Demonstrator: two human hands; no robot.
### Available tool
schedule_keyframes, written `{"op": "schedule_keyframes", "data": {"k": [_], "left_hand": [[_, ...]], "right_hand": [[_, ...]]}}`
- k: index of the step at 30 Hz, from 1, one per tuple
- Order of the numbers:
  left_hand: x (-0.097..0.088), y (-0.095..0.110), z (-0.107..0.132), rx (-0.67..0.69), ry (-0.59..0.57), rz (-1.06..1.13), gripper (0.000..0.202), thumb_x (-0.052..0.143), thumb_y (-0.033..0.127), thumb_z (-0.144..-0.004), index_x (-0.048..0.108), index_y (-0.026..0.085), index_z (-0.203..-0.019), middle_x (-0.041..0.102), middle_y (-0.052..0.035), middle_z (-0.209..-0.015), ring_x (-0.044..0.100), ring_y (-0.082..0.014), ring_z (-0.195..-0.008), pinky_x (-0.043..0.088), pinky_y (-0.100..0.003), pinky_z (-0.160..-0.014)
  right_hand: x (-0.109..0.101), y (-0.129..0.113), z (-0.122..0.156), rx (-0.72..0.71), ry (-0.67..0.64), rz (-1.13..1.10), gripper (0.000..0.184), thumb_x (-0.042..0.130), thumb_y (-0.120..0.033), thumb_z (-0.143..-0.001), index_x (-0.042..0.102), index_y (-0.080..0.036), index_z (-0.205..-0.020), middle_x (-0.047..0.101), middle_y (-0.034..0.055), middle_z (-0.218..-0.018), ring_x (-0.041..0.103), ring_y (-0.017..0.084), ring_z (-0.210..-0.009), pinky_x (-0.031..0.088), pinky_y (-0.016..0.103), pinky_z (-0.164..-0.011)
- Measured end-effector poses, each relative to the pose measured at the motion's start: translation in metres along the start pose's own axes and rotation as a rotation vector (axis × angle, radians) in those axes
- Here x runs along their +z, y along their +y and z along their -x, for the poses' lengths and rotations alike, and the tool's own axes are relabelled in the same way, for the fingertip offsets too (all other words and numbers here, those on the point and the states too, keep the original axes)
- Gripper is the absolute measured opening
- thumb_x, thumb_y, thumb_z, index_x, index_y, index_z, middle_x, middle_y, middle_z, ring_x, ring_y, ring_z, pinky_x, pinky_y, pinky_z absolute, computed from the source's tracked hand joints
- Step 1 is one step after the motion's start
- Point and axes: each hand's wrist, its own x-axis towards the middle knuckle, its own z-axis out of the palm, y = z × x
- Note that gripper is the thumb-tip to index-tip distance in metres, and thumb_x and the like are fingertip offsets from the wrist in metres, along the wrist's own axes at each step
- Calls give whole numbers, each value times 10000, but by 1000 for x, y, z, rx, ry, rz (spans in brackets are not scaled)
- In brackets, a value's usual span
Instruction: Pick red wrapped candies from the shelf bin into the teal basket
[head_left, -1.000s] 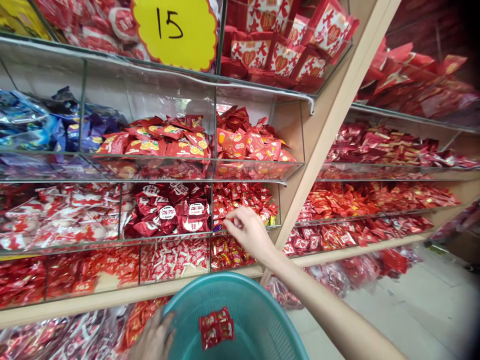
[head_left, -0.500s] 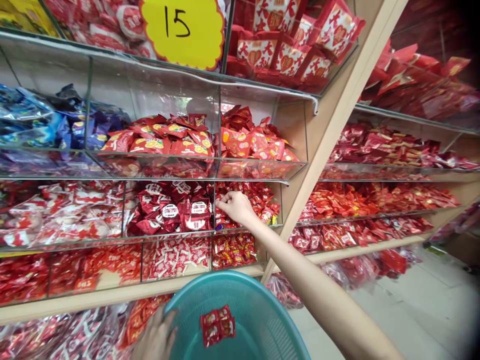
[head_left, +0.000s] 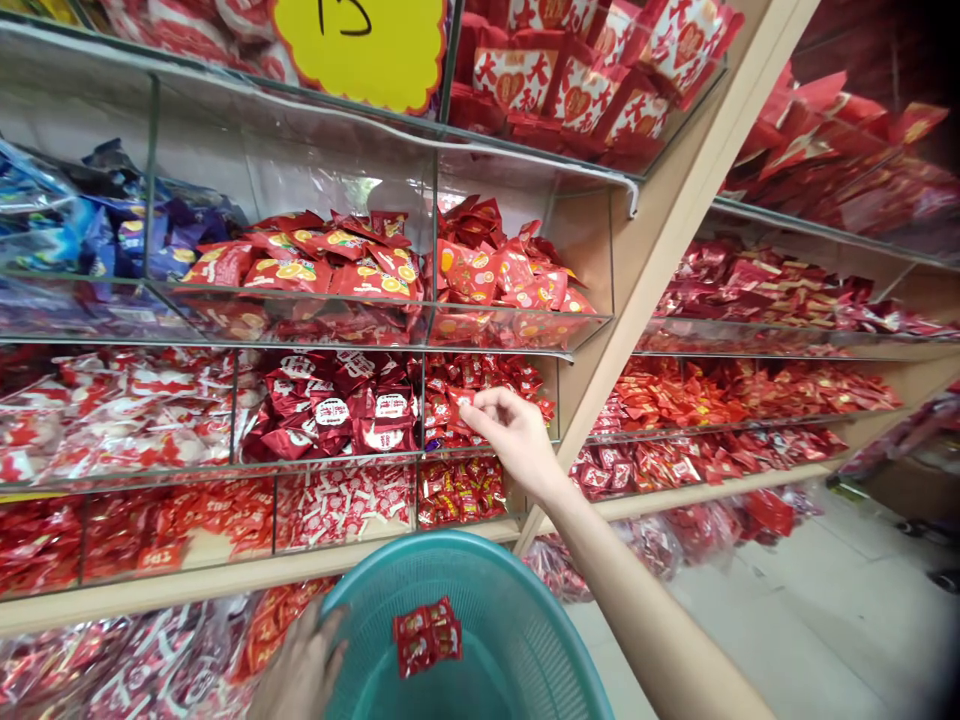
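My right hand (head_left: 516, 440) reaches up to the right-hand bin of small red sweet packets (head_left: 517, 378) on the middle shelf. Its fingertips are pinched together at the bin's front, closed on one small red packet. My left hand (head_left: 300, 672) grips the near left rim of a teal plastic basket (head_left: 540, 610) at the bottom of the view. A few joined red packets (head_left: 427, 636) lie inside the basket.
Glass-fronted bins of red, white and blue sweets fill the shelves to the left, above and below. A yellow price sign (head_left: 375, 50) hangs at the top. A slanted wooden upright (head_left: 660, 250) separates further shelves of red packets (head_left: 750, 390). Grey floor (head_left: 825, 620) shows at lower right.
My right hand went up and deeper into the bin, then drew back slightly with its fingers pinched. The view tilted down a little. The left hand stays on the basket.
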Motion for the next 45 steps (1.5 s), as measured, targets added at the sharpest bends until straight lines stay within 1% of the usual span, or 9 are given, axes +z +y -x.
{"op": "schedule_keyframes", "data": {"k": [4, 10, 14, 18, 22, 27, 33, 39, 45], "left_hand": [[-12, 7, 1, 2, -28, -4, 465, 294, 301, -892, 533, 174, -1271, 408, -178, -1397, 454, -295, -1253, 423, -436, -988], [-22, 12, 3, -13, -84, -26, 459, 296, 285, -903, 499, 175, -1299, 378, -192, -1414, 448, -296, -1255, 427, -447, -980], [-19, 12, 3, -1, -62, -28, 452, 301, 285, -906, 497, 182, -1300, 374, -190, -1417, 439, -297, -1266, 426, -448, -985], [-17, 11, 3, 5, -36, -42, 445, 303, 285, -909, 504, 180, -1292, 386, -188, -1407, 442, -289, -1266, 415, -449, -1000], [-17, 10, 3, 12, -25, -43, 439, 312, 288, -908, 516, 177, -1280, 400, -185, -1397, 445, -287, -1265, 419, -431, -1000], [-23, 13, 4, 16, -50, -51, 440, 313, 272, -908, 502, 173, -1292, 384, -183, -1408, 442, -275, -1268, 404, -416, -1015], [-27, 16, 4, -7, -82, -60, 451, 308, 270, -911, 480, 174, -1317, 364, -187, -1422, 426, -280, -1280, 384, -417, -1031], [-25, 16, 4, -13, -84, -48, 446, 319, 276, -907, 494, 178, -1305, 360, -182, -1428, 432, -285, -1277, 370, -413, -1042], [-22, 13, 3, -2, -58, -31, 443, 314, 282, -907, 500, 187, -1298, 358, -179, -1429, 435, -289, -1273, 379, -417, -1033]], "right_hand": [[-15, 19, 53, 200, -78, -194, 261, 705, -415, -701, 582, -193, -763, 516, -40, -683, 451, 94, -626, 391, 230, -615], [-6, 116, 112, 741, -180, -570, 312, 775, -391, -648, 586, -176, -773, 616, -25, -733, 566, 92, -665, 448, 225, -654], [7, 166, 138, 987, -130, -740, 312, 775, -350, -665, 589, -174, -843, 652, -9, -762, 623, 97, -682, 453, 212, -632], [15, 183, 149, 1124, -106, -849, 283, 743, -321, -707, 564, -182, -876, 641, -18, -745, 631, 107, -677, 455, 214, -602], [21, 185, 151, 1158, -167, -867, 300, 736, -344, -710, 560, -180, -890, 633, -14, -778, 592, 83, -635, 435, 197, -566], [34, 205, 160, 1053, -252, -661, 377, 810, -282, -553, 544, -173, -796, 564, -51, -647, 522, 76, -564, 396, 204, -545], [39, 235, 174, 650, -342, 58, 239, 647, -154, -614, 537, -189, -824, 593, -34, -702, 529, 140, -633, 396, 269, -585], [33, 219, 169, 207, -559, 547, 228, 545, -118, -728, 637, -215, -913, 603, 59, -939, 538, 237, -912, 391, 349, -761], [42, 215, 161, 39, -791, 936, 213, 571, -240, -819, 641, -222, -1019, 562, 82, -1071, 477, 254, -1017, 394, 378, -844]]}}
